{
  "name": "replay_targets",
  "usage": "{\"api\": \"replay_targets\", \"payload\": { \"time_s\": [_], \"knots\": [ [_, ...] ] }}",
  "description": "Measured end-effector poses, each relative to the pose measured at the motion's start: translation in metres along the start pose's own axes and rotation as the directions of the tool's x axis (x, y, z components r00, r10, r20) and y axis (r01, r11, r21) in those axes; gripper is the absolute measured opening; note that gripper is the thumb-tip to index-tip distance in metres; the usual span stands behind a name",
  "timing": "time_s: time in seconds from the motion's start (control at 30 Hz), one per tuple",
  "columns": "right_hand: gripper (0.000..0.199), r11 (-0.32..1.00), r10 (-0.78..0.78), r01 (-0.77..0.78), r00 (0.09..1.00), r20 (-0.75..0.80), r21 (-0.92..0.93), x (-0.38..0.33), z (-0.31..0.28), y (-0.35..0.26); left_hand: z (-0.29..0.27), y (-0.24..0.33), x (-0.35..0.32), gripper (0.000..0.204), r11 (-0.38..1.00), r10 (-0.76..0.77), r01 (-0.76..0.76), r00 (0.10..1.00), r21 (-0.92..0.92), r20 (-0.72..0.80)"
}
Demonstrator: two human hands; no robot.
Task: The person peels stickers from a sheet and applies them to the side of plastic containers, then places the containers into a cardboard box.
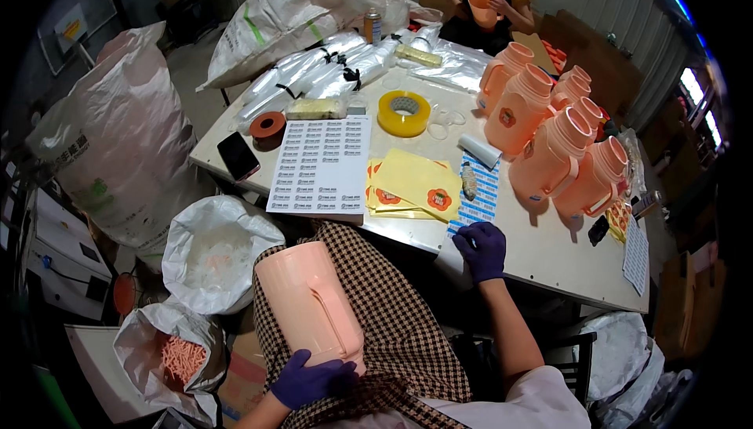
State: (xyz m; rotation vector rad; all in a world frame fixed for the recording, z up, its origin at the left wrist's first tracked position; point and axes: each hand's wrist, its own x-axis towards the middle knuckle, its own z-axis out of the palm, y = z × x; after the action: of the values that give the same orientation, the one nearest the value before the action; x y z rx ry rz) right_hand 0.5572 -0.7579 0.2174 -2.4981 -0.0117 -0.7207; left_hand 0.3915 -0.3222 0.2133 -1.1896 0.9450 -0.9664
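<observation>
A peach plastic jug body (302, 296) with a side handle lies slantwise across my lap. My left hand (314, 380), in a purple glove, is closed around its lower end. At the table's front edge, my right hand (480, 250), gloved alike, has its fingers bent together on the near end of a blue-and-white label sheet (478, 201). Beside that sheet lie yellow sticker sheets (412, 182) with red-orange round designs. A white roll (479, 150) and a small wrapped bundle (469, 181) rest on the label sheet.
Several finished-looking peach jugs (549, 147) stand at the table's right. A yellow tape roll (404, 114), printed white sheet (320, 164), phone (238, 156) and plastic bags (321, 68) lie on the table (541, 252). Sacks (223, 249) stand left. Another person (490, 5) holds a peach part across the table.
</observation>
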Motion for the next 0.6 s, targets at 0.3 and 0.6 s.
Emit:
{"api": "replay_targets", "payload": {
  "time_s": [0.3, 0.6],
  "knots": [
    [0.011, 0.606, 0.015, -0.408, 0.864, 0.503, 0.683, 0.014, 0.008, -0.153, -0.012, 0.02, 0.0, 0.086, 0.665, -0.039, -0.128, 0.978, 0.736, 0.206],
    [0.025, 0.764, -0.239, -0.31, 0.678, 0.695, 0.565, 0.046, 0.077, -0.235, -0.006, -0.017, -0.002, 0.061, -0.145, 0.321, -0.062, 0.941, 0.988, 0.106]
  ]
}}
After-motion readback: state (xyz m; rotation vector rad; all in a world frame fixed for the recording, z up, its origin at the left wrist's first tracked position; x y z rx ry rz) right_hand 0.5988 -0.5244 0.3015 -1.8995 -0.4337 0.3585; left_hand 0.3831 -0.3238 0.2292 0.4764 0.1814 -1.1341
